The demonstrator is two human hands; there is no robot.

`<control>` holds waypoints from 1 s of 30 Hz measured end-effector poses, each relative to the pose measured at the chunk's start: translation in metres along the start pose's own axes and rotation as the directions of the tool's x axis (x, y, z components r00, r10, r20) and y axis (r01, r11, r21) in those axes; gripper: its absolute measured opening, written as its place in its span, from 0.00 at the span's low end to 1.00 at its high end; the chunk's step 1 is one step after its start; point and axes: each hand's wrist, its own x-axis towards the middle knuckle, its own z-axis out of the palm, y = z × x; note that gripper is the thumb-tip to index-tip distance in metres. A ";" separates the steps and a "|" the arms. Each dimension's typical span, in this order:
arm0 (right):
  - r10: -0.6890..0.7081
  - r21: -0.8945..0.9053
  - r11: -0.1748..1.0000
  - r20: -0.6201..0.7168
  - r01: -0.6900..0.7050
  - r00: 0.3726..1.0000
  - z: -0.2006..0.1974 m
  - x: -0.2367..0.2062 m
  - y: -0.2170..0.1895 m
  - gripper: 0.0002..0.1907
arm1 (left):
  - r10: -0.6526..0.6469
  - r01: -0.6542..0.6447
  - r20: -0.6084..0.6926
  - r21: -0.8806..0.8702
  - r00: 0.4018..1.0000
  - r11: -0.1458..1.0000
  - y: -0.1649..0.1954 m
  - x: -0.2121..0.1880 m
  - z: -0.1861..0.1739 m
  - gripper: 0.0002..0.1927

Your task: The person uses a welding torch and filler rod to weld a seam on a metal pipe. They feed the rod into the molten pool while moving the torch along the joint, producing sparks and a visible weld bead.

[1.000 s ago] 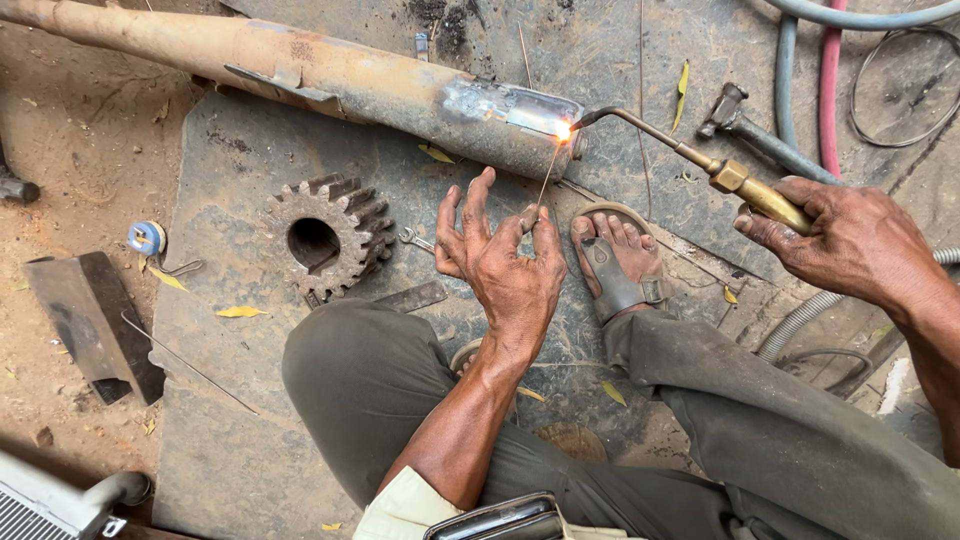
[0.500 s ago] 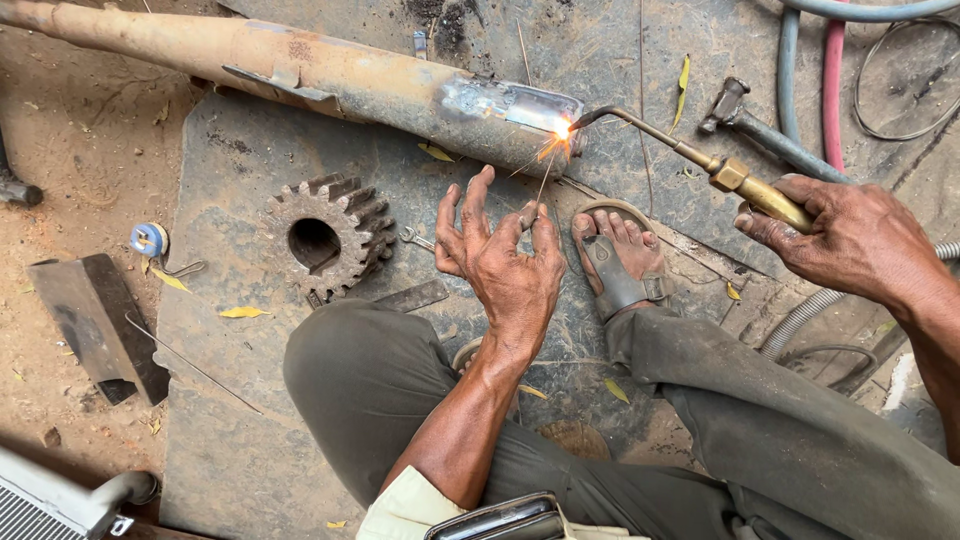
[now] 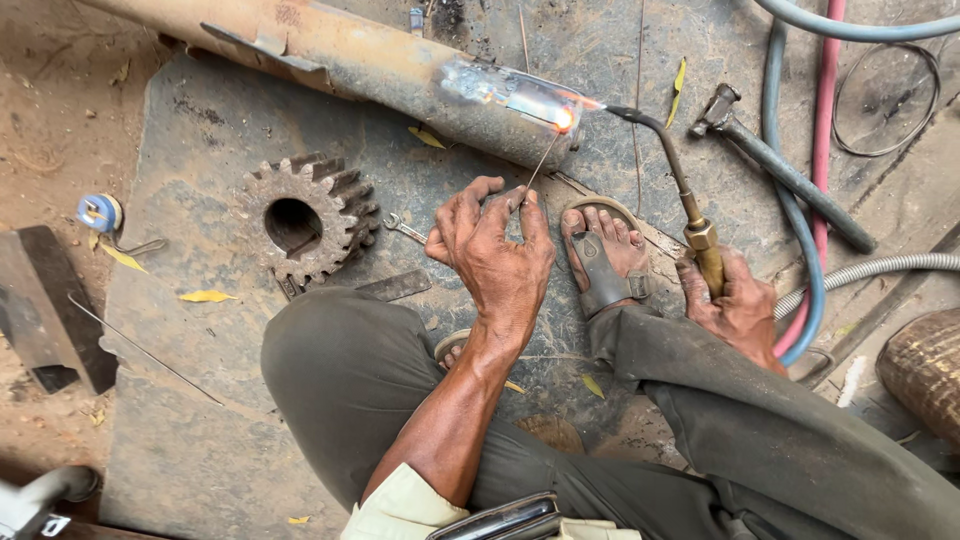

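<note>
Brass-necked gas torch point(image 3: 690, 215) flaming at rusty steel pipe's point(image 3: 400, 70) glowing end.

Right hand point(image 3: 735, 305) wrapped tight round torch, tip aimed up-left; left hand point(image 3: 495, 250) pinching thin filler rod point(image 3: 542, 162), slanting up-right into same hot spot, nearer the pipe.

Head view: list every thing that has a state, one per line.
torch: lit, flame on the pipe
pipe: lying flat, glowing at the heated spot
filler rod: tip at the glow
left hand: pinching the rod
right hand: gripping the torch
gear: lying flat, untouched
</note>
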 end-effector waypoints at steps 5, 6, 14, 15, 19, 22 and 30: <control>0.298 0.050 0.952 0.074 -0.302 0.952 0.020 0.003 -0.036 0.10 | -0.029 0.028 -0.060 -0.028 0.998 0.999 -0.006 0.007 -0.007 0.08; 0.560 -0.132 0.829 0.177 -0.544 0.810 0.007 -0.005 -0.057 0.10 | -0.048 0.046 -0.057 -0.034 0.997 0.998 -0.006 0.007 -0.009 0.08; 0.759 -0.154 0.647 0.226 -0.746 0.611 0.008 0.025 -0.092 0.12 | -0.031 0.028 -0.086 -0.036 0.996 0.999 -0.013 0.007 -0.012 0.08; 0.751 -0.161 0.657 0.228 -0.737 0.620 0.009 0.026 -0.093 0.12 | -0.023 0.019 -0.090 -0.047 0.996 0.999 -0.014 0.007 -0.011 0.08; 0.782 -0.208 0.621 0.224 -0.755 0.581 0.010 0.022 -0.093 0.12 | -0.023 0.020 -0.067 -0.040 0.997 0.999 -0.019 0.003 -0.007 0.07; 0.800 -0.212 0.596 0.244 -0.775 0.549 0.010 0.019 -0.089 0.11 | 0.006 -0.009 -0.076 -0.036 0.997 0.999 -0.023 0.000 -0.004 0.07; 0.805 -0.217 0.588 0.244 -0.779 0.540 0.010 0.016 -0.089 0.12 | 0.007 -0.008 -0.060 -0.025 0.998 1.000 -0.024 -0.001 -0.002 0.07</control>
